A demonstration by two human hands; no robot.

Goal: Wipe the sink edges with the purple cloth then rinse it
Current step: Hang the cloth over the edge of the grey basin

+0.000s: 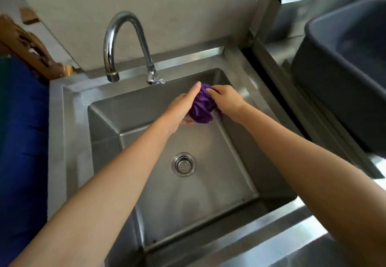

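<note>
The purple cloth (201,107) is bunched into a ball between both hands, held over the back right part of the steel sink (77,107) basin. My left hand (183,107) presses against its left side with fingers stretched out. My right hand (226,99) grips it from the right, fingers curled over the top. The chrome gooseneck tap (125,43) arches behind and left of the cloth; its spout ends just left of my hands. I see no water running.
A round strainer drain (183,164) sits in the basin floor. A dark grey plastic tub (342,74) stands on the steel counter to the right. Blue fabric (20,130) and a carved wooden piece (31,47) lie to the left. A plain wall rises behind the tap.
</note>
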